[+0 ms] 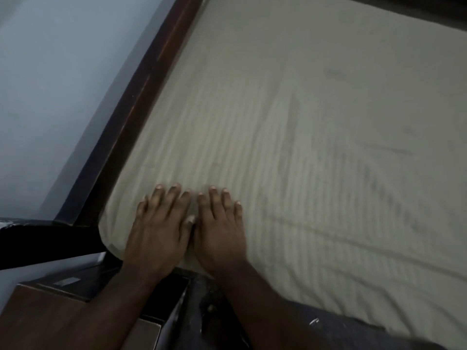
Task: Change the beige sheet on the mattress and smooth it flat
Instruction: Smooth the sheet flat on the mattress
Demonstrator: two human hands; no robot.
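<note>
Beige ribbed cotton sheet point(290, 122) covers mattress, fine wrinkles running lengthwise. My left hand point(158, 228) and right hand point(219, 231) lie flat, fingers straight and spread, side by side, pressing sheet at near left corner. Dark brown wooden bed frame point(141, 97) hugs sheet's left edge. Grey wall point(50, 84) beyond frame. Brown wooden bedside cabinet point(38, 317) below corner. Broad sheet expanse open to right.

Beige sheet point(290, 127): matt ribbed cloth, creased. Bed frame point(141, 92) at 10 o'clock: dark smooth wood. Wall point(50, 84): matt.
</note>
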